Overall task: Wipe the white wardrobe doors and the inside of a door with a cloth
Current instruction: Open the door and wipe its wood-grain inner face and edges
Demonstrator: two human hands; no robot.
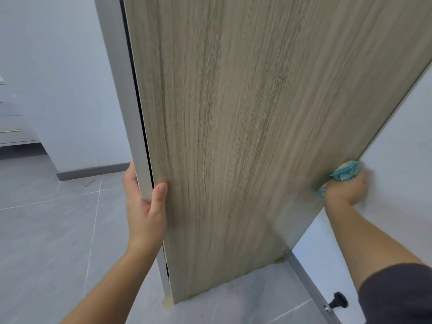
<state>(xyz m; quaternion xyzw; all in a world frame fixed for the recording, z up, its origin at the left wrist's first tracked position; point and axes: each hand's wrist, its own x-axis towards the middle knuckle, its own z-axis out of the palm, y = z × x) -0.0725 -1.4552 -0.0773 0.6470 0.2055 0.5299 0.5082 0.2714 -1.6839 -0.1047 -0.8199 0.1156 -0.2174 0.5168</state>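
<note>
Head view. Door upright, long axis vertical, wood-grain inner face toward camera, white free edge at left; top cut off by frame. Left hand grasps free edge: thumb on grain face, fingers curled round far side. Right hand clenched round bunched teal cloth at door's right edge, beside white surface; hand blurred, contact hard to make out. Cloth mostly hidden in fist. Black door stopper low right. Grey tiled floor below.
</note>
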